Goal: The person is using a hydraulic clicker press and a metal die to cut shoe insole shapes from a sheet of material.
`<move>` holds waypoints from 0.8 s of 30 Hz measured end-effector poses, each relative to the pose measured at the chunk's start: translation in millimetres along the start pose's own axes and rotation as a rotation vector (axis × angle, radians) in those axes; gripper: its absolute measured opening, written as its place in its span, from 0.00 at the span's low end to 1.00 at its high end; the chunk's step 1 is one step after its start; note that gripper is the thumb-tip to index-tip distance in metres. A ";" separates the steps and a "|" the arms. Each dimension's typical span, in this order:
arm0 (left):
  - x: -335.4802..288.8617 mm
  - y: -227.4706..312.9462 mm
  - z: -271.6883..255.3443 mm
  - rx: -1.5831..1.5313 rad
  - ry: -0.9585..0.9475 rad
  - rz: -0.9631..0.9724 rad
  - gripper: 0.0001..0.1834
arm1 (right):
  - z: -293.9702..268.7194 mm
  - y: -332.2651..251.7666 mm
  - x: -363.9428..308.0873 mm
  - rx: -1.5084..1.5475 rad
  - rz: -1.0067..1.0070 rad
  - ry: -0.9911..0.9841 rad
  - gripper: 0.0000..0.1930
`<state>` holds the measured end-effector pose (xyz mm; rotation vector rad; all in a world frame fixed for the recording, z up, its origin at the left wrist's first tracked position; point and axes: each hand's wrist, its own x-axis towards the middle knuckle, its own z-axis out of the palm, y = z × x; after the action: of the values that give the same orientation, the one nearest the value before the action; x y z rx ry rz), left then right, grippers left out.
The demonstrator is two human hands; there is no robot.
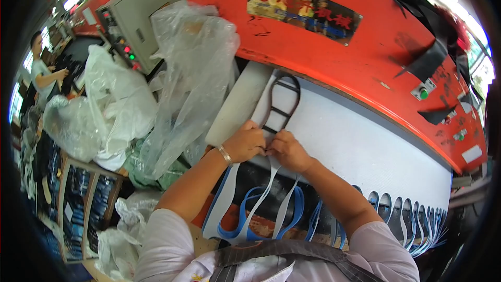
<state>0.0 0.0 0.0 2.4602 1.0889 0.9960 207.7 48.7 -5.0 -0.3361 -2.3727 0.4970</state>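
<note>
Black, thin-walled frame (282,110), sole-shaped, with cross bars: lies flat, its near end in the grip, its rounded end pointing away beyond it. Grip, two bare hands: left hand (247,142) and right hand (289,151), fingertips almost meeting, pinching the frame's near end between them as far as shows; exact contact under the fingers hidden. Bracelet (224,155): on the left wrist, just behind the grip.

Step in hand, by judgement: seating the frame, apparently a cutting die, on the white surface (360,141), which lies under the grip and stretches off to its right. Next move seems to call for truing the frame's angle, letting go, then drawing both hands clear of the machine.

Blue-and-white strips (225,203): on the near side of the grip, curving around openings; more run off to its right. Pale board (237,102): beyond the grip, to its left. Red machine (323,65): across, beyond the grip. Clear plastic bag (193,62): left of the grip and beyond. White plastic bags (120,89): farther left. Co-worker (40,70): well apart, farthest left.
</note>
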 end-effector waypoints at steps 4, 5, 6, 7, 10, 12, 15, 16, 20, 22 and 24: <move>6.0 -0.3 -2.7 -0.044 -0.034 -0.018 0.04 | -6.2 -2.4 0.9 0.041 0.034 0.015 0.06; 6.3 -0.5 -1.2 -0.039 -0.010 -0.005 0.04 | -8.5 -4.1 2.1 0.072 0.035 0.005 0.06; 8.8 0.5 -1.3 -0.066 0.048 0.018 0.05 | -10.8 -4.4 3.5 0.067 0.039 0.016 0.06; 10.5 1.4 -2.0 -0.078 0.042 0.016 0.05 | -12.3 -4.5 4.5 0.067 0.053 0.015 0.06; 10.4 4.9 -4.9 -0.119 0.063 -0.011 0.05 | -12.6 -5.0 3.3 0.063 0.073 0.000 0.06; 7.7 5.0 -5.8 -0.083 0.056 -0.011 0.06 | -12.4 -5.3 3.8 0.046 0.073 -0.022 0.07; 14.4 2.3 -11.7 0.025 0.168 0.128 0.07 | -26.3 -4.8 13.8 -0.084 0.041 -0.099 0.07; 12.8 2.0 -8.3 0.022 0.169 0.126 0.07 | -26.4 -2.9 15.1 -0.078 0.029 -0.095 0.08; 9.6 8.4 2.8 -0.039 0.169 0.009 0.05 | -17.1 4.3 5.7 0.006 0.063 -0.095 0.09; 8.9 9.8 2.5 -0.057 0.182 0.002 0.05 | -16.6 2.0 8.2 0.077 0.040 -0.053 0.09; 8.5 9.8 -2.2 -0.032 0.281 0.137 0.05 | -22.4 -7.5 21.3 0.111 0.020 0.090 0.08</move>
<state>7.9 -0.5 10.5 2.4479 0.9827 1.4242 206.3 55.6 26.0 -0.3245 -2.2468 0.6081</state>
